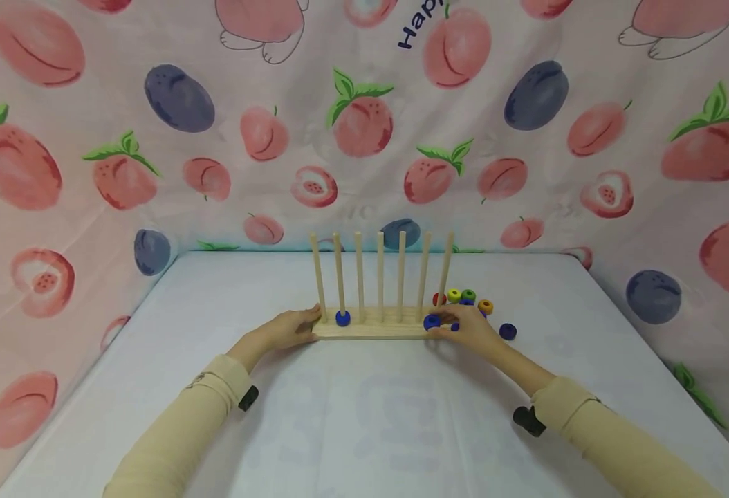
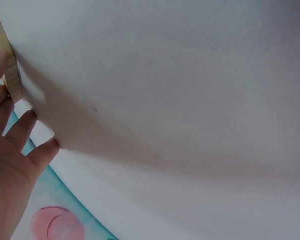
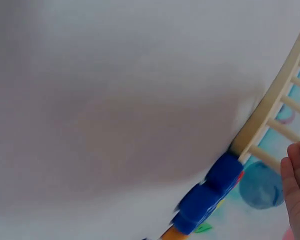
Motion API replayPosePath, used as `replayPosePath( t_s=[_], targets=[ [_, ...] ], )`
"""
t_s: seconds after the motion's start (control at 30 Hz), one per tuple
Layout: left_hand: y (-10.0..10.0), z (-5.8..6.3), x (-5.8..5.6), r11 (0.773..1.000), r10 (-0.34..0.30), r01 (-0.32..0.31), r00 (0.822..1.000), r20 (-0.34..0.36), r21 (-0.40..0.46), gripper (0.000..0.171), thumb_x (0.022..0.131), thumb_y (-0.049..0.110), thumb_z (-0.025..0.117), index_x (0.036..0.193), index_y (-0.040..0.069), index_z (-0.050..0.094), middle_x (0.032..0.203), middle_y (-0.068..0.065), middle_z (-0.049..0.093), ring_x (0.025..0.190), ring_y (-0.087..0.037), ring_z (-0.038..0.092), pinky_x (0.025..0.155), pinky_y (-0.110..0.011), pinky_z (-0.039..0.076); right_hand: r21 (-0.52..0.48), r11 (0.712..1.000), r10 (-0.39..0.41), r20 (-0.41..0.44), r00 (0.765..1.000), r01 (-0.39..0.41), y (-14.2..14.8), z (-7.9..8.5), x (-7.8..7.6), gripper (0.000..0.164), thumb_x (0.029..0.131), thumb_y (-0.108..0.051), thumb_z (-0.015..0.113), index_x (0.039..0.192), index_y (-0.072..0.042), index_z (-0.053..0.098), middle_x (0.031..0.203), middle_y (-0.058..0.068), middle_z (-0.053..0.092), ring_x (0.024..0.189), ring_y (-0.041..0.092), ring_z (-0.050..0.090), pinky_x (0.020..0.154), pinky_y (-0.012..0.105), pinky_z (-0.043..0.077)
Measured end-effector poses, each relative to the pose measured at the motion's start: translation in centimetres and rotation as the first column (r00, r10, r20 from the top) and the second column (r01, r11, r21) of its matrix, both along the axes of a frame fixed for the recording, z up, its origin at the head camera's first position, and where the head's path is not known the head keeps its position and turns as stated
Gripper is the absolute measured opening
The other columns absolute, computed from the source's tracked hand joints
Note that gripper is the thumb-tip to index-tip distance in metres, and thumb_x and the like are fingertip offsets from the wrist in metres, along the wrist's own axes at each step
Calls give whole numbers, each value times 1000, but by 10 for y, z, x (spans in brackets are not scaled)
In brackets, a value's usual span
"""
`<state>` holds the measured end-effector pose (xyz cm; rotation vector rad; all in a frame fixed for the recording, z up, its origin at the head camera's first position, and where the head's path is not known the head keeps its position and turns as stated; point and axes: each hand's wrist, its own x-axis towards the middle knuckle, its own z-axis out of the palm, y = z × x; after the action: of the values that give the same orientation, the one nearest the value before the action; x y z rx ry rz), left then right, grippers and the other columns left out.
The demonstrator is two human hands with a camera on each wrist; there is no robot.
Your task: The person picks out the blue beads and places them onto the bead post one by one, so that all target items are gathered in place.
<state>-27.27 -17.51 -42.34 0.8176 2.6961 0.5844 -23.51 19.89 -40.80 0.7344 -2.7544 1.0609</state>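
A wooden peg rack (image 1: 377, 330) with several upright pegs stands on the table. My left hand (image 1: 288, 329) holds the left end of its base; in the left wrist view, the left hand (image 2: 15, 160) has its thumb and some fingers at the base's end (image 2: 12, 77). One blue bead (image 1: 342, 318) sits at the bottom of the second peg from the left. At the rack's right end my right hand (image 1: 467, 330) pinches another blue bead (image 1: 431, 322) between thumb and fingers. The right wrist view cuts off much of the right hand (image 3: 297, 182) and the held bead.
Beside the rack's right end lie loose beads: red (image 1: 439, 299), yellow (image 1: 454, 295), green (image 1: 468, 295), orange (image 1: 485, 306) and several blue, one dark blue bead (image 1: 508, 332) apart from them. Behind the white table (image 1: 364, 415) hangs a fruit-print cloth (image 1: 227, 90).
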Motion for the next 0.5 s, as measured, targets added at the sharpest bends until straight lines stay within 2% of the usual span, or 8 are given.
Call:
replayPosePath(
  t_s=[0.23,0.5],
  targets=[
    [2,4,1,1000,0,0,1000,-13,-6,59,93,22,59,142,-2,35,150,-20,28,136,-42,31,115,-52,26,-58,998,18,-26,999,-20,-18,2,-1,37,82,-17,73,112,4,65,99,16,71,89,26,68,82,39,57],
    [2,0,0,1000,-13,13,1000,-16,2,58,94,21,58,141,-3,36,150,-20,28,136,-41,31,115,-52,25,-118,992,49,-21,999,-52,-35,8,0,34,83,-11,71,112,5,65,105,18,69,92,29,67,84,41,57]
  ],
)
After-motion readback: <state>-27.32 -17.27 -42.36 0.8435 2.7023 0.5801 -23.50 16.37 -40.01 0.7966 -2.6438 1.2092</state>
